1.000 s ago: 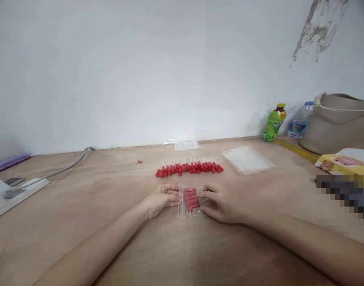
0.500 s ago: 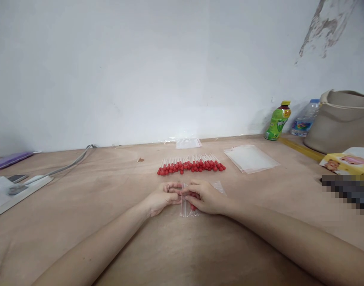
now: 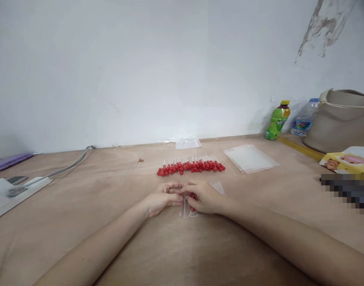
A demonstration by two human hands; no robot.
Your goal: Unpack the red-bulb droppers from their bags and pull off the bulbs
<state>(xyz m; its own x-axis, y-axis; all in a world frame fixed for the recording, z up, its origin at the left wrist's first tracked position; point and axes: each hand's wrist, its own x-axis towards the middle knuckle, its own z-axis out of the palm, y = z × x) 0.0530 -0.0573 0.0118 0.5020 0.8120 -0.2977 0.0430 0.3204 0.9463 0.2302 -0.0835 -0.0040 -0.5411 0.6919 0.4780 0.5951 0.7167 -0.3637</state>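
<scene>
Clear bag (image 3: 185, 211): between hands | Left hand (image 3: 161, 198): fingertips closed on its edge, seemingly for steadiness | Right hand (image 3: 208, 198): curled over it, can't tell if pinching | Red-tipped sticks (image 3: 199, 166): rowed beyond, likely for reach

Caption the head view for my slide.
Left hand and right hand at a clear bag, red-tipped sticks beyond.

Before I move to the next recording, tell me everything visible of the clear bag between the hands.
The clear bag is thin, glossy and plastic-looking, with line-like strips along its left end and red pieces inside. It lies on the table. The left hand touches its left edge; the right hand covers its middle. Whether it is sealed cannot be told.
</scene>
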